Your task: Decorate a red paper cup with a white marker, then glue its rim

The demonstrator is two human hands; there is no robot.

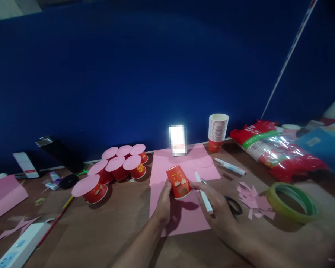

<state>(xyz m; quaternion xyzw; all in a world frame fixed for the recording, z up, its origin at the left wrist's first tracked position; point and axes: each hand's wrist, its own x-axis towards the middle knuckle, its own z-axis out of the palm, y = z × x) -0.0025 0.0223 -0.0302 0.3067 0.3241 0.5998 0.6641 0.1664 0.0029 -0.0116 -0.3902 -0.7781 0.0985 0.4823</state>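
Note:
My left hand is closed around the left side of a red paper cup. The cup is tilted, its pale rim facing down, above pink paper sheets. A white marker lies in the grip of my right hand, its tip pointing up and away from me. The fingertips of that hand also touch the cup's right side near the rim. Black-handled scissors are partly hidden beside my right hand. A faint circle shows on the far pink sheet.
Left of the sheets stand several upturned red cups topped with pink paper discs. A cup stack, markers, a red plastic package, pink scraps and a tape roll lie right. A power strip is front left.

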